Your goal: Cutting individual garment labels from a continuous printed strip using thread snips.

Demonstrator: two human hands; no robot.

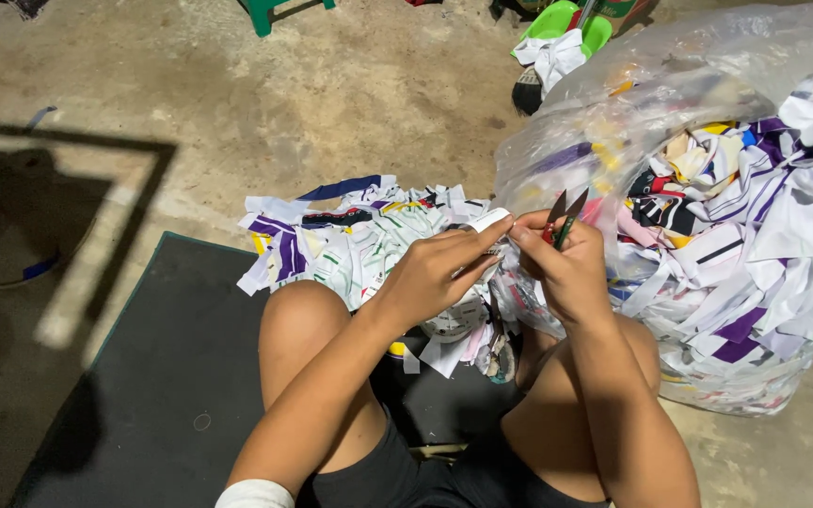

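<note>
Heap of white and purple cloth strips (359,240) on concrete floor (331,103), left of clear plastic sack of scraps (736,188); dark rubber mat (162,376) in front.

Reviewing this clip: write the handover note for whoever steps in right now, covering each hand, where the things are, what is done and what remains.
Left hand: pinches a small white fabric strip.
Right hand: grips small snips, blades up and apart, close to the strip.
Things: loose pile of fabric strips on the floor ahead of the knees; clear plastic bag full of strips at right.
Done: cannot tell which strips were trimmed.
Left: the held strip shows no cut.
</note>
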